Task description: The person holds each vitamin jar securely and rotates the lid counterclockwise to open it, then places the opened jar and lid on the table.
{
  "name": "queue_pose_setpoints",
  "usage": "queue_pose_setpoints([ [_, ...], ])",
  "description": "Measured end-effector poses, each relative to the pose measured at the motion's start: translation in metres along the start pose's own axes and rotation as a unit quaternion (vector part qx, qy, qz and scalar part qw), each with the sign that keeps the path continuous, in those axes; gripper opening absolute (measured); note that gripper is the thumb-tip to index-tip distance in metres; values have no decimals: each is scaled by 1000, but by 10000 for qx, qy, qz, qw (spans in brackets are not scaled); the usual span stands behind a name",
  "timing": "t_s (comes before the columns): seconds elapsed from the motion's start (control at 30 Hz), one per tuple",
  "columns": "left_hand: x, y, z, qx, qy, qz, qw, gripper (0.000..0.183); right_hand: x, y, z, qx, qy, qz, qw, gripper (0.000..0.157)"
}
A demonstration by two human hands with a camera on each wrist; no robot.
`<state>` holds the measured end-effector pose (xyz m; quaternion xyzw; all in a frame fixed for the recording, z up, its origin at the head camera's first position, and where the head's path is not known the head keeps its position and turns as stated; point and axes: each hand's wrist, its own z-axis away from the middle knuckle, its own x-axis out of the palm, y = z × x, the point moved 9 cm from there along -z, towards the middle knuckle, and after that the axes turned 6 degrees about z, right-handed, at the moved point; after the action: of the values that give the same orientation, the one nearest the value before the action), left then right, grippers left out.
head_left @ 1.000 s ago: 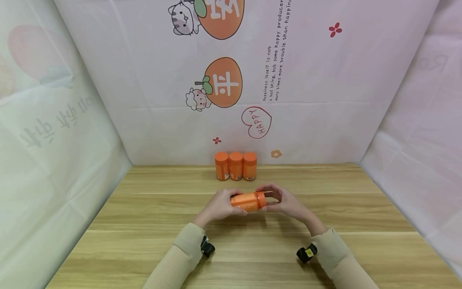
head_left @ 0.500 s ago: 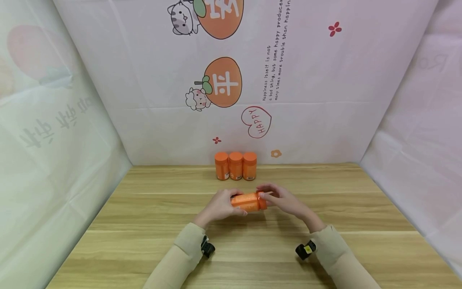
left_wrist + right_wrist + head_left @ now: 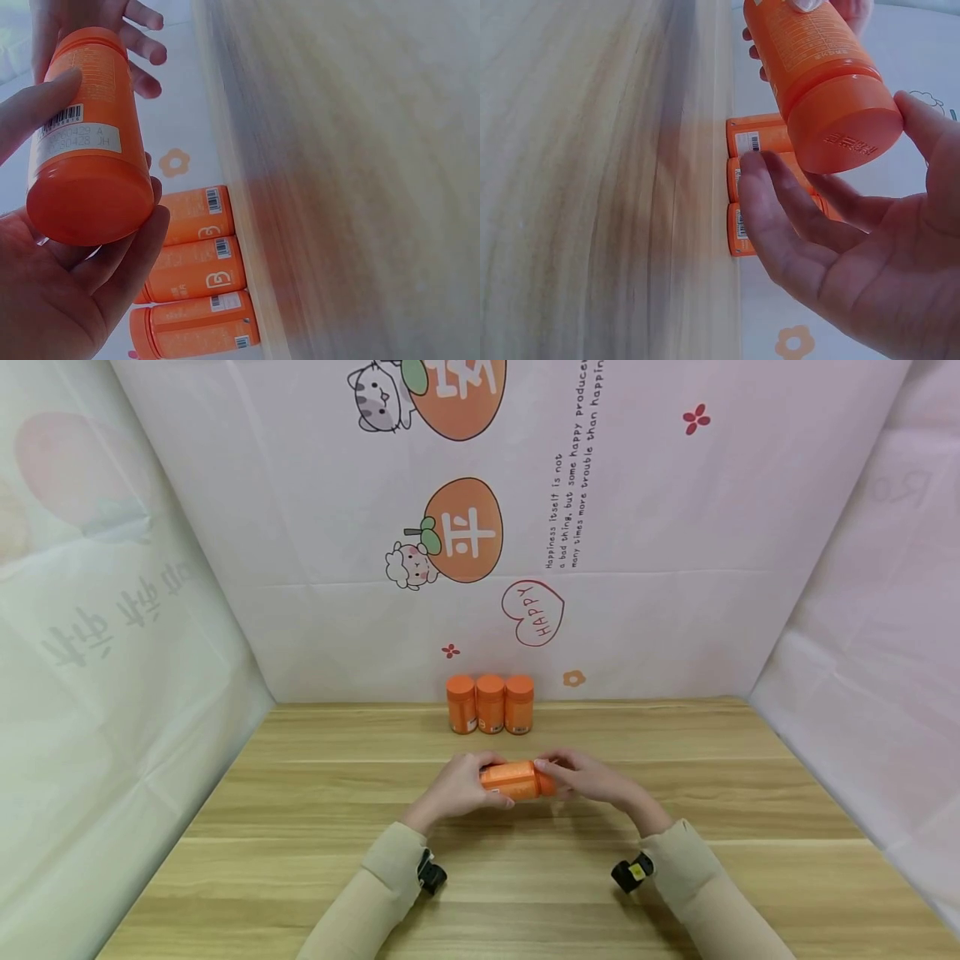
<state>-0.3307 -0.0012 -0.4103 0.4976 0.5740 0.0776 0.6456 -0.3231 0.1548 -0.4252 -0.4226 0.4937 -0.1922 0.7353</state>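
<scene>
An orange plastic bottle (image 3: 512, 780) lies on its side in the air above the table, its cap to the right. My left hand (image 3: 456, 787) grips the body near the base, thumb across the printed label in the left wrist view. At the other end, my right hand (image 3: 588, 777) has its thumb on the orange screw cap (image 3: 847, 127) and a finger at the cap's opposite side. Its other fingers extend past the cap, away from the bottle. Raised lettering shows on the cap's top. The cap is still seated on the bottle's neck.
Three matching orange bottles (image 3: 491, 704) stand upright side by side at the back of the wooden table (image 3: 337, 877). Right behind them rises a white printed cloth (image 3: 337, 643); more white cloth hangs at both sides.
The right hand has turned at the cap: its thumb has come over the near side and its wrist has shifted slightly left. The left hand and the standing bottles have stayed put.
</scene>
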Motion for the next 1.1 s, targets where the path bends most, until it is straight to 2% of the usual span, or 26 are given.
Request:
queue_pose_setpoints([
  [0.4, -1, 0, 1, -41, -7, -1, 10000, 55, 3, -6, 4, -139, -313, -316, 9989, 57],
  [0.57, -1, 0, 1, -28, -6, 18, 10000, 55, 3, -8, 6, -221, -319, -486, 9981, 56],
  [1.1, -2, 0, 2, -37, 6, 164, 9999, 56, -3, -13, 6, -766, -38, -37, 9970, 45],
])
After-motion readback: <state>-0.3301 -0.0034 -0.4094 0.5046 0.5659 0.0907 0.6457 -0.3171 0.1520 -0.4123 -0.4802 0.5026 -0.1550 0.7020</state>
